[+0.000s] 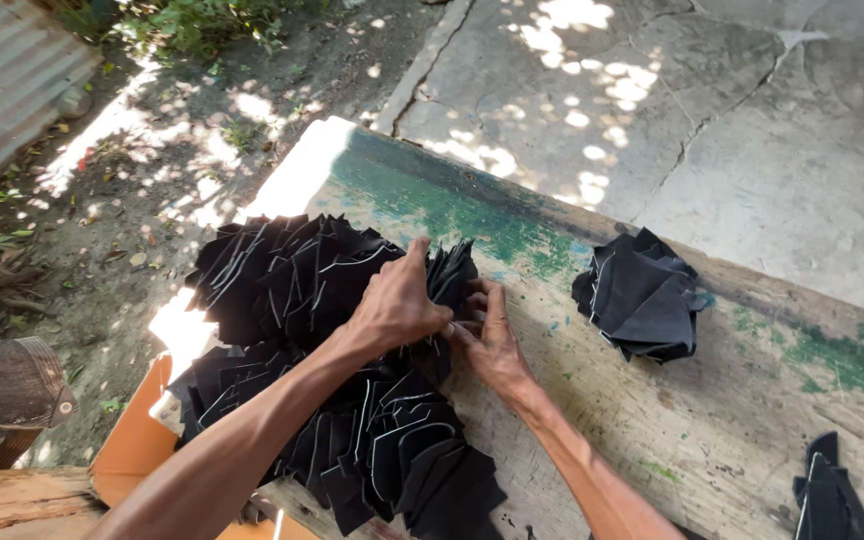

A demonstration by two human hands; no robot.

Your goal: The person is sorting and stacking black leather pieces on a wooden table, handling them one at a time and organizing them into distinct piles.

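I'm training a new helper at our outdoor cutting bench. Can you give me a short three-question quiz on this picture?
1. True or false: both hands are on the large spread of black cut fabric pieces.
2. Which lies to the right of the hands? A) a small separate stack of black pieces B) a pair of scissors C) a spool of thread
3. What colour is the worn paint on the wooden table?

Key:
1. True: the left hand lies on top of the pieces and the right hand meets it at their edge.
2. A, the small stack.
3. Green.
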